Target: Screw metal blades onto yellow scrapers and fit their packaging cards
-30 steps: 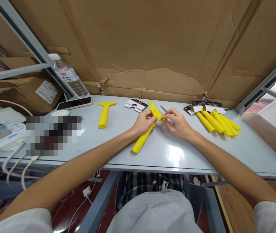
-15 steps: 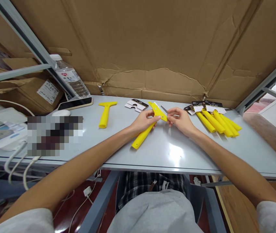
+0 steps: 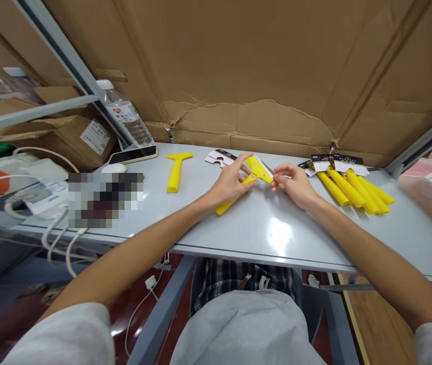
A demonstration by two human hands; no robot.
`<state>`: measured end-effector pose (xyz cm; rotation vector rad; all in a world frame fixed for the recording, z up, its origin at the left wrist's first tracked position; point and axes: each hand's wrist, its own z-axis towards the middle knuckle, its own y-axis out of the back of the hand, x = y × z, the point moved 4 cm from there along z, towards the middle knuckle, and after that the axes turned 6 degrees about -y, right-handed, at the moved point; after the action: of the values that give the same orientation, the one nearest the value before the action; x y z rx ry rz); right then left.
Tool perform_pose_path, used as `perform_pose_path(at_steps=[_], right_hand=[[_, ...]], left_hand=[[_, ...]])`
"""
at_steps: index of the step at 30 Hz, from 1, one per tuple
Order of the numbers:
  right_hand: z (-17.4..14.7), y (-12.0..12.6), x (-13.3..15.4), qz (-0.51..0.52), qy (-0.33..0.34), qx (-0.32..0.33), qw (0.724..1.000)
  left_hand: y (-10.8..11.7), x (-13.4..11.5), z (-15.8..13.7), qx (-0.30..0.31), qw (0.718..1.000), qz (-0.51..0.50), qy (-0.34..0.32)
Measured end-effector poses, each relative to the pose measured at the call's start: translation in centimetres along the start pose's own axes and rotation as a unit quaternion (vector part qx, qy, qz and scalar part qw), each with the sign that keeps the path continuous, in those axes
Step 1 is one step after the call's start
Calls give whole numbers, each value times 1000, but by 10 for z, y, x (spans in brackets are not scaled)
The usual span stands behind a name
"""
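Observation:
My left hand (image 3: 231, 181) is closed around a yellow scraper (image 3: 261, 173) near where its handle joins the wide head. The handle slants down to the left, under the hand. At the head's right end my right hand (image 3: 293, 185) pinches a thin grey metal blade (image 3: 268, 166), which lies along the head's upper edge. The fingers partly cover the blade, and I cannot tell if it touches the head. Left of my hands lies another yellow scraper handle (image 3: 174, 175). Behind my left hand is a black-and-white card (image 3: 216, 158).
Several yellow scrapers (image 3: 365, 195) with black-and-white cards (image 3: 348, 165) lie at the right. A phone (image 3: 134, 154), a water bottle (image 3: 126, 114) and white cables (image 3: 54, 235) are at the left. A cardboard sheet (image 3: 238, 61) stands behind the table (image 3: 246, 233).
The head view has shifted, so the table appears further right. The scraper has turned in my left hand, and the blade now lies closer along its head.

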<state>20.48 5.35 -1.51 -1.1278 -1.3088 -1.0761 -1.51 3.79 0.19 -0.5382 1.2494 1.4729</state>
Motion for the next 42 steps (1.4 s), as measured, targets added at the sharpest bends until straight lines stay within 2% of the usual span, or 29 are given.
perform_pose_path(at_steps=[3,6,8,11,12,14,20,22,25,28,31,34,36,42], right_hand=[[-1,3,4,-40,34,-9,999],[-3,7,10,-143,99,-31,984],[-5,9,15,-247,177,-45,952],[-9,7,21,-371,292,-50,880],[-10,7,22,-389,312,-49,865],[-9,8,22,-399,326,-48,855],[-7,13,24,-410,331,-59,848],[-6,14,23,-418,330,-61,845],[-7,13,24,-413,331,-61,847],[-10,10,28,-381,326,-53,864],[-14,5,31,-351,308,-20,884],[-12,2,29,-313,265,23,912],[-10,3,25,-293,236,28,926],[-9,2,21,-295,221,25,929]], left_hand=[[4,-4,2,-3,995,87,-50],[5,-4,2,-6,991,117,-63],[5,-4,2,-3,990,127,-69],[5,-5,2,-2,989,126,-80],[5,-5,2,-2,989,121,-83],[6,-6,3,-2,990,112,-91],[7,-9,2,-9,991,80,-107],[7,-7,2,-8,997,37,-71],[2,-3,1,30,997,-73,10],[-6,-3,0,83,974,-198,78],[-14,-3,-3,112,948,-273,115],[-20,-2,-4,127,936,-305,119],[-21,0,-5,134,934,-311,115],[-22,1,-6,149,943,-283,91]])
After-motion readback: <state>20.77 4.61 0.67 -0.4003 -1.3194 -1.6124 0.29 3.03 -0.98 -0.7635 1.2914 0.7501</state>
